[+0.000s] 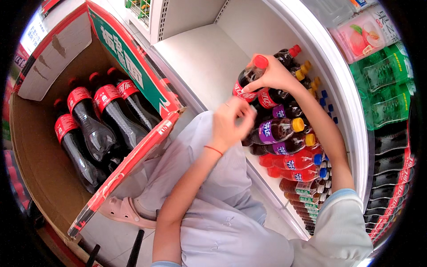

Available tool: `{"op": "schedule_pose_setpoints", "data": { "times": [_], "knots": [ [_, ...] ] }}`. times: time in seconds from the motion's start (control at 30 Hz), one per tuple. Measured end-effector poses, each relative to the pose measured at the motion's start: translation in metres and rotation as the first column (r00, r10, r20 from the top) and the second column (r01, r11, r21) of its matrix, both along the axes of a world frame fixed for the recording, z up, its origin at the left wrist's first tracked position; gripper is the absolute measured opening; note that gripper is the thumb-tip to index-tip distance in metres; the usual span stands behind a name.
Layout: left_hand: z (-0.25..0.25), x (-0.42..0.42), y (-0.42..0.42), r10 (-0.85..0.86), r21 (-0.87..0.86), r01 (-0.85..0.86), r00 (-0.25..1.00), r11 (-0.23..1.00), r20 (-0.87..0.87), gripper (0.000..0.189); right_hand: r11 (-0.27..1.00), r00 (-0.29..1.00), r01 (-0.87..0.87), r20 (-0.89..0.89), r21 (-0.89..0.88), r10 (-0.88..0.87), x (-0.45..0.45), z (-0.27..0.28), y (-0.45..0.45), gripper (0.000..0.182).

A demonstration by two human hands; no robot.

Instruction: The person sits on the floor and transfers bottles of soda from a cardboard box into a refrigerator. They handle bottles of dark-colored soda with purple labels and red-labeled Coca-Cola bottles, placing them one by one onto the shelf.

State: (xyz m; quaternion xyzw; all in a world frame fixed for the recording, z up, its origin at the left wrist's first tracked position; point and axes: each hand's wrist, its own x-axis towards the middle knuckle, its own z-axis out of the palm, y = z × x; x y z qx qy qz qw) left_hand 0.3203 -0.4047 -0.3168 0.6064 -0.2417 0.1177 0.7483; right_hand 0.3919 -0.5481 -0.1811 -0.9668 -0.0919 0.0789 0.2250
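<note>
My right hand grips a cola bottle by its upper part, below the red cap. It is tilted at the front of a row of bottles on the white shelf. Just below it is my left hand, blurred, its fingers curled near the bottle's lower end. Whether it touches the bottle cannot be made out. Close by lie purple-labelled Fanta bottles with yellow caps. Beside them are red Fanta bottles with blue caps.
A cardboard box at the left holds several large cola bottles. Small brown-drink bottles lie along the shelf's lower end. Green bottles and a peach drink pack stand beyond the white cooler rim. My knees are against the shelf front.
</note>
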Motion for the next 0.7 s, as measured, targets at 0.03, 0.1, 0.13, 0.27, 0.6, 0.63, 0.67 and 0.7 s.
{"op": "schedule_pose_setpoints", "data": {
  "times": [0.03,0.1,0.13,0.27,0.6,0.63,0.67,0.7],
  "knots": [
    [0.005,0.009,0.004,0.136,0.133,-0.118,0.981,0.984,-0.137,0.033,0.999,1.0,-0.02,-0.006,0.026,0.021,-0.005,0.001,0.002,0.044],
    [-0.002,0.019,-0.003,0.248,0.299,-0.25,0.968,0.921,0.045,0.045,0.999,0.998,-0.037,-0.047,-0.009,0.037,-0.02,0.012,0.004,0.046],
    [-0.007,0.021,-0.006,0.245,0.386,-0.273,0.962,0.881,0.121,0.05,0.998,0.998,-0.066,-0.02,-0.012,0.065,-0.025,0.012,0.002,0.047],
    [-0.008,0.016,-0.005,-0.12,0.687,0.127,0.991,0.716,-0.058,0.059,0.99,0.998,-0.064,-0.018,-0.123,0.063,-0.041,0.026,-0.013,0.048],
    [-0.011,0.006,-0.005,-0.196,0.898,0.031,0.979,0.44,0.062,0.103,0.973,0.992,0.12,0.054,-0.195,-0.111,-0.092,0.065,0.004,0.042],
    [-0.009,0.004,-0.008,-0.166,0.911,0.018,0.985,0.411,0.055,0.109,0.967,0.976,0.194,0.13,-0.167,-0.173,-0.098,0.066,0.008,0.043],
    [-0.008,0.002,-0.01,-0.165,0.92,0.015,0.985,0.392,0.054,0.112,0.95,0.963,0.216,0.213,-0.226,-0.168,-0.105,0.067,0.006,0.048],
    [-0.008,0.002,-0.01,-0.159,0.93,0.011,0.986,0.368,0.051,0.114,0.92,0.974,0.226,0.097,-0.32,-0.205,-0.109,0.071,0.007,0.048]
  ]
}}
